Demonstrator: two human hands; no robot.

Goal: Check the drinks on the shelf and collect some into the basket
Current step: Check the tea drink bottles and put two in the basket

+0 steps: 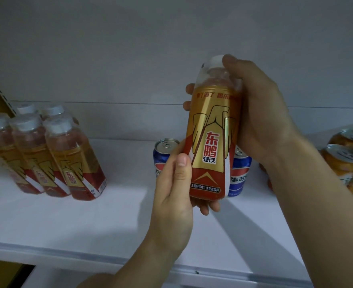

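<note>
One view, head camera: bottle held upright above shelf, in front of blue cans.
Right hand: fingers wrapped round upper body.
Left hand: thumb and fingers clamp base.
Handling: likely rigid, moderately heavy, glossy label possibly slippery; grip mid-body.
Basket: not visible.

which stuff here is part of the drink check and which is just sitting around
In the job:
- held bottle, gripped by left hand and right hand
- bottles on shelf
- blue cans
- orange cans

Just there:
- white shelf
- back wall
</note>
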